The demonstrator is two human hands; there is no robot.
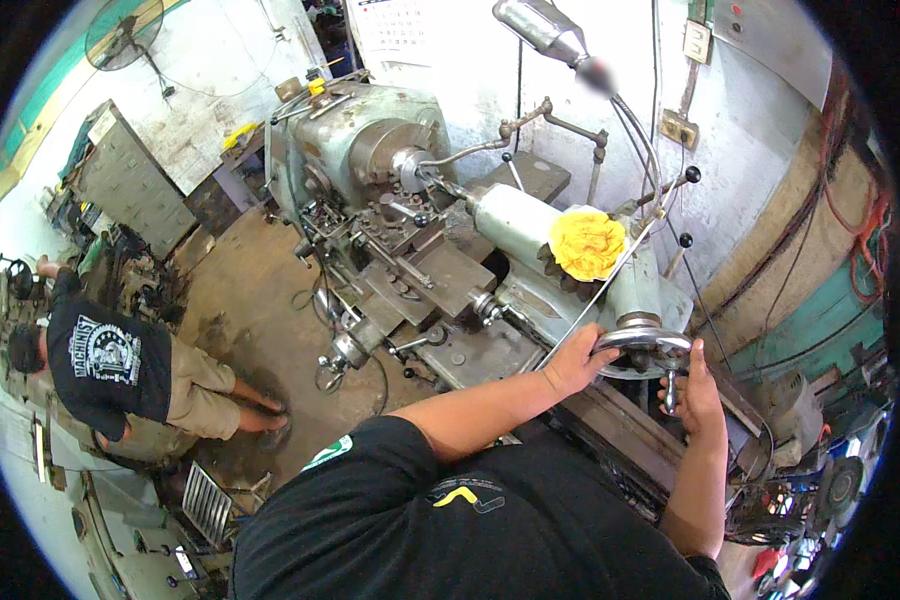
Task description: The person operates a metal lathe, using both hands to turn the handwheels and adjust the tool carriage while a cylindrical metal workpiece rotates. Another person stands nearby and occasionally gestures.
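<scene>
Head view: handwheel [630, 338], one, at the near end of a lathe's tailstock [515, 218], one, in front of the person; crank handle [671, 392], one, on the wheel. Left hand [573, 362] grasps the rim at its left; right hand [698, 395] curls about the crank handle, at the wheel's right. Step in hand, as judged: working the handwheel; a further turn would call for steady, firm hold by both hands. Also listed: chuck [380, 152], one; yellow crumpled bundle [587, 245], one, atop the tailstock; black-knobbed levers [692, 174] beside it, two; lamp [540, 25], one; wall fan [123, 35], one; co-worker [120, 365], one.
</scene>
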